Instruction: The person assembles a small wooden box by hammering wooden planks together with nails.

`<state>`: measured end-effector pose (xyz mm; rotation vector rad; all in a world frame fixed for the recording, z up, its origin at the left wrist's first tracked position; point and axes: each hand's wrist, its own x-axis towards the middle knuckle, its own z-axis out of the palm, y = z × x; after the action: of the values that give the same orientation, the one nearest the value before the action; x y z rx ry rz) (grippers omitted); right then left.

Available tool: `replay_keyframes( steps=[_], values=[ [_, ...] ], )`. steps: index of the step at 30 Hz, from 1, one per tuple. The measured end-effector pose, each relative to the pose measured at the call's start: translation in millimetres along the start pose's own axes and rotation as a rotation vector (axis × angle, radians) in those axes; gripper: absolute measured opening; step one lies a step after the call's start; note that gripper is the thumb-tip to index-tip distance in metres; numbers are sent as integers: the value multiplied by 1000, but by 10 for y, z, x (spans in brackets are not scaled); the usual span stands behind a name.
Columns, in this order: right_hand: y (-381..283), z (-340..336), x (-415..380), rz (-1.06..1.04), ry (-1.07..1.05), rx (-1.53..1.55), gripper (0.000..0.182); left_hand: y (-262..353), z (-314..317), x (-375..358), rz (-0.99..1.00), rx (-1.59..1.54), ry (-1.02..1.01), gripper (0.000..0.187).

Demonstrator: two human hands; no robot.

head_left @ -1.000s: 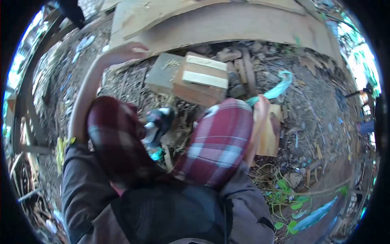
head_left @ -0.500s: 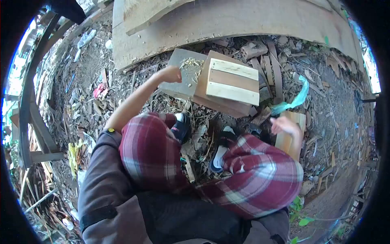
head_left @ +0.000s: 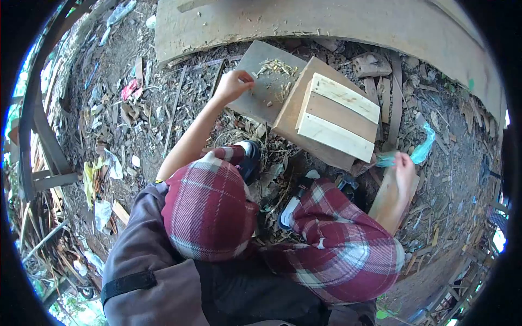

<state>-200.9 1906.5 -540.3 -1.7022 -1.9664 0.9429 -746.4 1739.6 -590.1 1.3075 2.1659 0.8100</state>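
My left hand (head_left: 235, 88) is at the left edge of a flat grey board (head_left: 261, 103), fingers curled in; whatever they hold is too small to make out. A loose heap of small pale slivers (head_left: 277, 67) lies on that board. Resting partly over it is a brown panel (head_left: 302, 127), which carries a small slatted wooden piece (head_left: 340, 117) of pale and brown strips. To the right, my right hand (head_left: 403, 167) has its fingers drawn together beside a teal plastic strip (head_left: 423, 148). A pale wooden block (head_left: 383, 195) lies under my right forearm.
A large curved wooden sheet (head_left: 326, 22) spans the far side. A brick-like block (head_left: 372, 64) and strips of wood lie beyond the slatted piece. Wood scraps, a pink wrapper (head_left: 130, 89) and other litter cover the ground. A wooden frame (head_left: 51, 146) stands at the left.
The view has shifted, so the boards appear farther right. My left hand has loosened from a tight fist at the board's edge. My right hand has come up beside the teal plastic.
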Motion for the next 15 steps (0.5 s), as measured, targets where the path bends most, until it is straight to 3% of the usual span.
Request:
replay_keyframes(
  steps=[2, 4, 8, 11, 15],
  values=[
    [173, -273, -8, -78, 147, -224, 25, -135, -48, 39, 23, -11, 71, 22],
    [499, -458, 48, -103, 193, -150, 24, -70, -53, 1, 42, -24, 132, 21],
    [248, -461, -141, 6, 126, -98, 24, 157, 199, -177, 72, -146, 67, 19],
    [43, -351, -304, -17, 24, -128, 27, 94, 423, -213, 136, -84, 169, 16],
    [173, -241, -402, 95, -17, -109, 27, 123, 526, -215, -12, -5, 411, 12]
  ],
)
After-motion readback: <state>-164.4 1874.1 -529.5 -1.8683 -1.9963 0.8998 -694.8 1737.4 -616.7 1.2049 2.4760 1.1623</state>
